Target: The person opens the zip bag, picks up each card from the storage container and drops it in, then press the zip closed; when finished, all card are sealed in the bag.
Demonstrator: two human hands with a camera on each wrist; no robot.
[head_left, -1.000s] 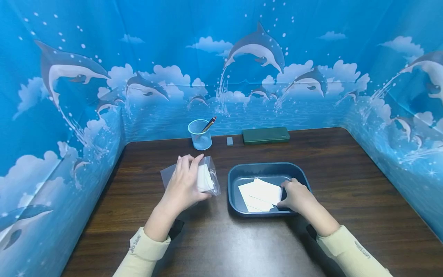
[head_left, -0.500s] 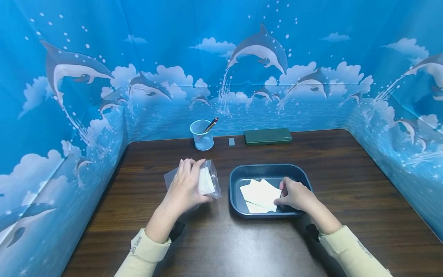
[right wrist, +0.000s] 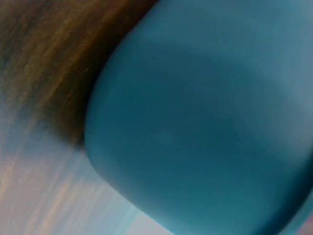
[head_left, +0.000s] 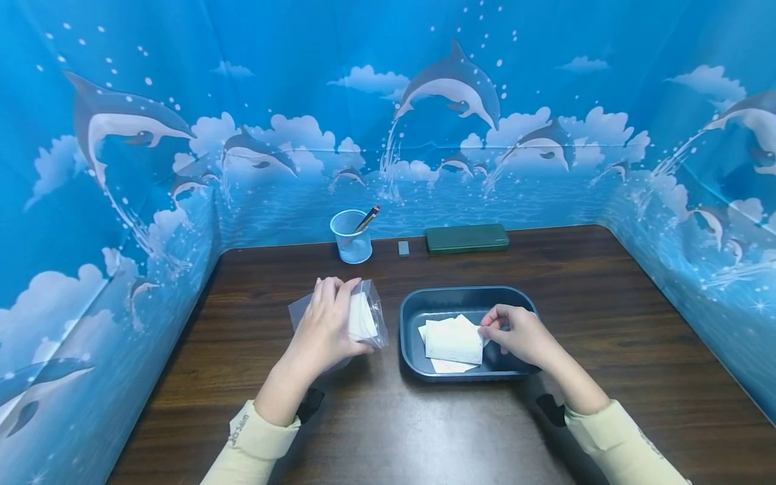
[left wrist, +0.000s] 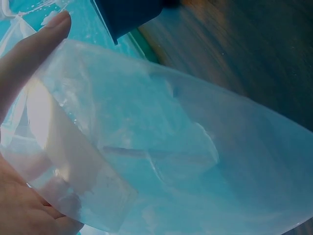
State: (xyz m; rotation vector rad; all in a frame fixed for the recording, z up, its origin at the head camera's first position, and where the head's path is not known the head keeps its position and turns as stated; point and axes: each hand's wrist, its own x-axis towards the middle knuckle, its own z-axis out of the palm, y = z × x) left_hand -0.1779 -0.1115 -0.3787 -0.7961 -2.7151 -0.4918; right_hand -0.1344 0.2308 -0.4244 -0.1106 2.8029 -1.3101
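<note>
My left hand (head_left: 324,327) grips a clear plastic bag (head_left: 377,306) over the left of the table. White cards (head_left: 360,320) show inside it. In the left wrist view the bag (left wrist: 156,132) spreads wide, its cards (left wrist: 73,152) lying near the thumb. Above the dark blue tray, my right hand (head_left: 523,335) pinches a white card (head_left: 455,342) by its right end, between thumb and fingers. More white cards (head_left: 447,367) lie beneath it in the tray (head_left: 469,378). The right wrist view is mostly filled by the tray's wall (right wrist: 186,132); the hand is hidden there.
At the back stand a light blue mesh cup (head_left: 353,246) with pencils, a small grey-blue block (head_left: 403,248) and a green case (head_left: 467,238). A dolphin-print curtain (head_left: 303,81) encloses the brown wooden table (head_left: 388,431) behind and at both sides.
My right hand has taken hold of a card at the tray's right side and raised it slightly from the others. The left hand keeps its grip on the bag, almost still.
</note>
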